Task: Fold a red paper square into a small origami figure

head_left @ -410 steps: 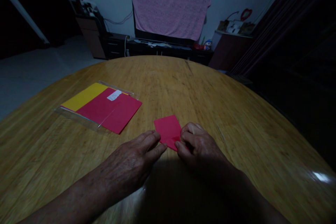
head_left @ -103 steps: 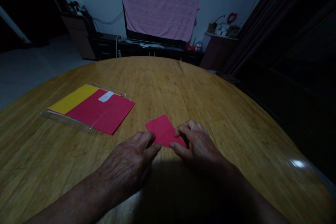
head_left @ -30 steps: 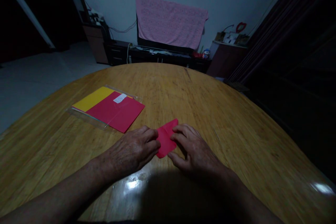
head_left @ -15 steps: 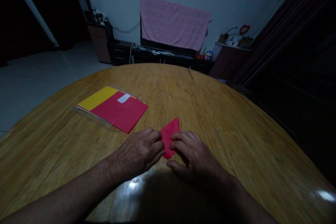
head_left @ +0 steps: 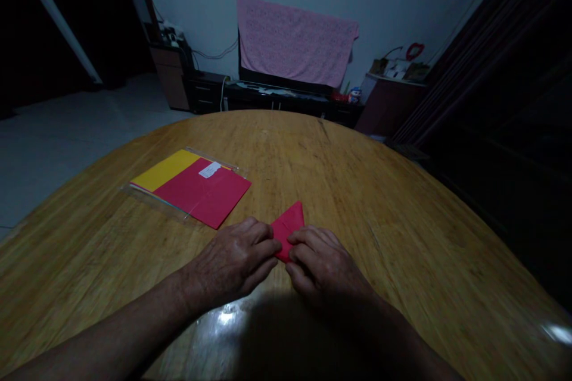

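The hands have drawn closer, the left hand [head_left: 233, 263] and right hand [head_left: 324, 268] clamped together on the folded red paper [head_left: 288, 227], with firm, even pressure against the desk [head_left: 361, 214] to keep creases sharp.

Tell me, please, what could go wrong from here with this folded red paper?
The left hand and right hand cover much of the folded red paper, so a crease could perhaps go off-line unseen. The shiny wooden table may let the paper slip. Dim light could also hide the fold edges.
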